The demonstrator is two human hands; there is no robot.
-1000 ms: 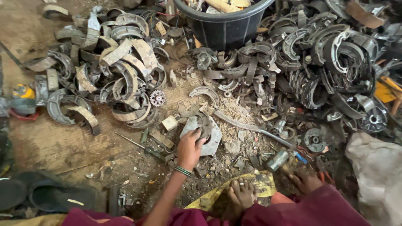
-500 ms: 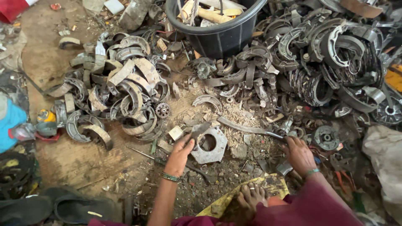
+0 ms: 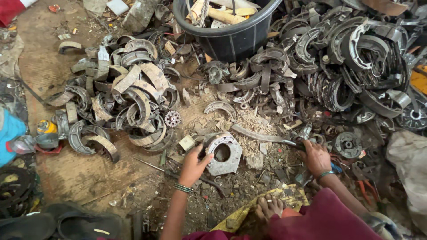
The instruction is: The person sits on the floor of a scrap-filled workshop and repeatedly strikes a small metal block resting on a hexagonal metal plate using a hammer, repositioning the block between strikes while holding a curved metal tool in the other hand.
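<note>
Far left edge: blue cloth [image 3: 10, 133], and beside it a small yellow-and-dark can [image 3: 46, 133] on the dirt floor [image 3: 58, 66]. Dark sandals [image 3: 66, 224] at bottom left. Label details on the can too small to tell.

Left-centre: heap of curved brake shoes [image 3: 129, 98], worn and pale-lined, with a small toothed sprocket [image 3: 172, 118] at its right edge.

Centre: left hand [image 3: 193, 163] reaches forward from a bangled wrist, fingers curled onto the left rim of a grey metal plate [image 3: 224, 153] with a round hole. Plate lies flat on the ground amid wood shavings [image 3: 249, 120]; a small square block [image 3: 187, 142] sits just left of it. Grip looks clamped on the rim.

Top centre: black plastic tub [image 3: 231, 40] holding pale wooden handles.

Right of centre: right hand [image 3: 316, 158] closed around the end of a long curved metal bar [image 3: 262, 135] that runs left toward the plate. A bare foot [image 3: 269, 205] rests on a yellow scrap [image 3: 249, 211] below.

Right: dense dark pile of brake shoes and rings [image 3: 347, 58]; a round hub part [image 3: 347, 144] just right of the hand; grey sack [image 3: 407, 160] at the edge.
</note>
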